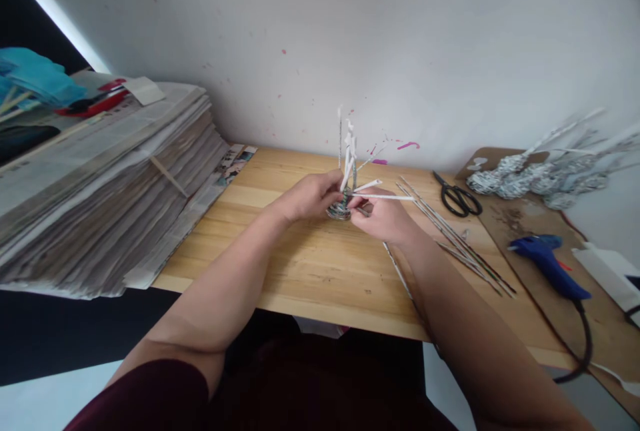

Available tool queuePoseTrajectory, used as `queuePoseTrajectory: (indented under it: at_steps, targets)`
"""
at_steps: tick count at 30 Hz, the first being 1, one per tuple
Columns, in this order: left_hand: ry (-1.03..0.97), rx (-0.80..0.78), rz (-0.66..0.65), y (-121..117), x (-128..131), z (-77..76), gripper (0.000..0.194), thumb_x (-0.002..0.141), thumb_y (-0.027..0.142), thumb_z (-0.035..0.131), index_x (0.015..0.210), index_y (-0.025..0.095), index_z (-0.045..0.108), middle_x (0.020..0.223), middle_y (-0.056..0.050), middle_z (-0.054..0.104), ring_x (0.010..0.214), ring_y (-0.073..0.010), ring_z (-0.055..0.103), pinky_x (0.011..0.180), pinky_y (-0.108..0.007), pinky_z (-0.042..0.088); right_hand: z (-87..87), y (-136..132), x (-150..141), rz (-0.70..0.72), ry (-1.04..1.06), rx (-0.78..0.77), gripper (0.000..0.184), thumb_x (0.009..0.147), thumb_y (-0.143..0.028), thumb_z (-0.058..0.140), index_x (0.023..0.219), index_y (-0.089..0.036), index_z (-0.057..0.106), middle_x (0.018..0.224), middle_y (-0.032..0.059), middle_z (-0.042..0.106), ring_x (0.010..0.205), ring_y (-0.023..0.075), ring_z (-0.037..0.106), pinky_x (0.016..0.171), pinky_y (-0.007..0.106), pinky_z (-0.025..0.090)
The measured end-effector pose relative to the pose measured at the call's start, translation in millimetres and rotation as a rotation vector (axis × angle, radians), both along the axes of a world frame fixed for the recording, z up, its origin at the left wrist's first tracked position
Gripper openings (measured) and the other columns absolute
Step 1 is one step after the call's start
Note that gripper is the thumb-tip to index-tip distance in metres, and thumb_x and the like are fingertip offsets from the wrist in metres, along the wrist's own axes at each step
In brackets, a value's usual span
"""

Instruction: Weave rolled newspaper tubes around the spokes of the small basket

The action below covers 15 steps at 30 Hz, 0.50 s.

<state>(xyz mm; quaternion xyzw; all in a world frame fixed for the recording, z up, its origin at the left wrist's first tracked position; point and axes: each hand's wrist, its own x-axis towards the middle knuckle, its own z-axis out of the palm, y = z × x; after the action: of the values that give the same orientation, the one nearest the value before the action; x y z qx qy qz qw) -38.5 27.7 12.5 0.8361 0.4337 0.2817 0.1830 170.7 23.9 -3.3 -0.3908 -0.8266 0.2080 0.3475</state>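
Observation:
Between my hands is a small woven paper basket (339, 210), made of rolled newspaper, just above or on the wooden table. Several white paper tubes (349, 151) rise from its rim, and a couple stick out to the right. My left hand (313, 196) grips the basket's left side, thumb and fingers closed on it. On the right side, my right hand (383, 216) pinches a rolled paper strip (397, 271) against the weave; the strip's tail runs down past the table's front edge beside my forearm.
Loose paper rods (455, 238) and black scissors (456, 196) lie to the right. Beyond them are a blue glue gun (550, 268) on a brown board (530, 238) and several woven paper pieces (535, 174). A tall newspaper stack (115, 198) stands left; a wall (320, 31) rises behind.

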Motion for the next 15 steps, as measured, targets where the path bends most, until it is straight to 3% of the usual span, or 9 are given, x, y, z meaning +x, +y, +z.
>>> queuePoseTrajectory:
  at_steps: [10,15]
  targets:
    - [-0.150,-0.174,-0.172,-5.1,-5.2,7.9,0.016,0.079,0.024,0.071,0.092,0.016,0.074,0.084,-0.001,0.073,0.075,-0.0129,0.062,0.073,-0.023,0.048,4.4,-0.5,-0.8,0.013,-0.053,-0.025,0.015,0.072,-0.009,0.062,0.072,-0.022,0.069,0.077,0.0020,0.070,0.071,0.0163,0.063,0.067,0.030,0.048]
    - [-0.149,-0.140,-0.032,-7.5,2.7,4.3,0.019,0.081,0.033,0.074,0.086,0.015,0.075,0.073,0.000,0.070,0.066,-0.0118,0.058,0.064,-0.022,0.044,4.2,-0.9,-2.2,0.016,0.007,-0.096,0.013,0.074,-0.010,0.062,0.076,-0.021,0.069,0.079,0.0018,0.071,0.073,0.0154,0.064,0.069,0.028,0.049]
